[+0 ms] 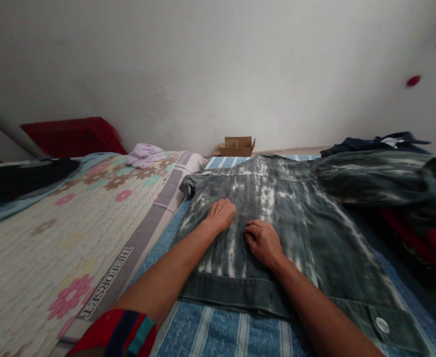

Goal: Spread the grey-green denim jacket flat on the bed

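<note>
A grey-green and white tie-dye denim jacket (pixel 277 198) lies spread out in front of me, its hem towards me and its collar at the far side. One sleeve stretches out to the right; at the left shoulder only a short rolled bit shows. My left hand (pixel 222 214) rests on the left half of the jacket with its fingers curled in. A little nearer and to the right, my right hand (pixel 264 242) is also curled against the cloth. Whether either hand pinches fabric is hidden beneath the fingers. A white button (pixel 382 325) sits on the hem at the lower right.
Blue striped bedding (pixel 191 325) lies under the jacket. To the left is a flowered quilt (pixel 102 213) with a lilac cloth (pixel 145 155) and black clothing (pixel 25 178) on it. A cardboard box (pixel 237 147) stands by the wall. Dark clothes (pixel 377 144) are heaped at right.
</note>
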A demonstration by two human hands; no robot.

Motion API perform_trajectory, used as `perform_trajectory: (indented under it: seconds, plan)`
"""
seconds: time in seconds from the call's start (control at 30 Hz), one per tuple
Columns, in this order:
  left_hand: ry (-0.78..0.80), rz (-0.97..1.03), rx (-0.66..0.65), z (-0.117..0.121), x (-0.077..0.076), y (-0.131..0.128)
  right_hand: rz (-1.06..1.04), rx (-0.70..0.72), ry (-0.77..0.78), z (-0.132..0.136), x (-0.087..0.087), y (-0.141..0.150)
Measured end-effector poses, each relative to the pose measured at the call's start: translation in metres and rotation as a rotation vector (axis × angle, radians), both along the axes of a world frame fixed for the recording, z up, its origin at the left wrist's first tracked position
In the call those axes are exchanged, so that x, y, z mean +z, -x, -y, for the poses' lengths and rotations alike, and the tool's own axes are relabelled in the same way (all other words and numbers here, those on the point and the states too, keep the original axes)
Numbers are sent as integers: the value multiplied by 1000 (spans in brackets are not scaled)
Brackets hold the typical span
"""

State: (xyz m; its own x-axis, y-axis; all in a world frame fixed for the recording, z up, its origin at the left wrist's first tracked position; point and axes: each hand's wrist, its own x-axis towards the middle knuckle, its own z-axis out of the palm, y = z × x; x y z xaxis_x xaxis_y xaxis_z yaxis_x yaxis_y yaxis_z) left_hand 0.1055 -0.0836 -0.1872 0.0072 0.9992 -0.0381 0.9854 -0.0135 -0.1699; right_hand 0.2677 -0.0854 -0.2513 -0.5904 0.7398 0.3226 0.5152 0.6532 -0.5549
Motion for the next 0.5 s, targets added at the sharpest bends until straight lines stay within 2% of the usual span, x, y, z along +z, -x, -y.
perform_trajectory:
  seconds: [0.13, 0.23, 0.37, 0.5]
  plan:
    - [-6, 8, 56, 8, 8, 12, 7, 1, 1, 0, 1, 0]
    - [-3, 82, 57, 27, 18, 22, 6, -1, -3, 0, 2, 0]
    - [54, 431, -45, 73, 30, 21, 1, 2, -14, 1, 3, 0]
    - [267, 695, -160, 138, 42, -1, 7, 14, -17, 0, 2, -1]
